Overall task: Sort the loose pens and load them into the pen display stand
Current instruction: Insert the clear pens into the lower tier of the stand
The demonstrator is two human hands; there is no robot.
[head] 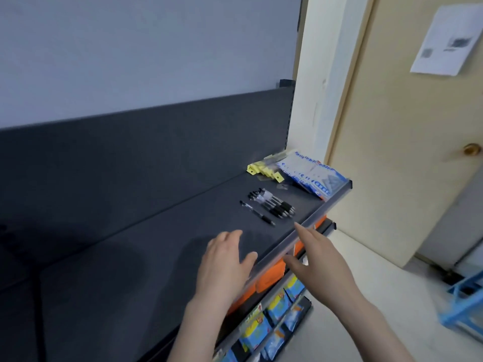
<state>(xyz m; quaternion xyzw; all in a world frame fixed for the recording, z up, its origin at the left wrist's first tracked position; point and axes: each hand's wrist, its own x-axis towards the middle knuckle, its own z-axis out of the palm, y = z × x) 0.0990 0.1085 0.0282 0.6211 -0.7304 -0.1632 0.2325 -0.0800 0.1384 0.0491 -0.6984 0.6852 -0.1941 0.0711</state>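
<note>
The loose black pens [271,206] lie side by side on the dark shelf [156,257] just beyond both empty, straight-fingered hands, their barrels slanting toward the front lip, and the right hand [318,259] looks slightly nearer than the left hand [224,259].

wall [130,48]: pale grey | door [405,152]: beige, paper sheet [444,40] taped | floor [379,296]: light

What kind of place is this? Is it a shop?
Probably a small shop: a dark display shelf with a label strip along its front edge, colourful packets stocked below, and black pens beside sealed packs.
</note>
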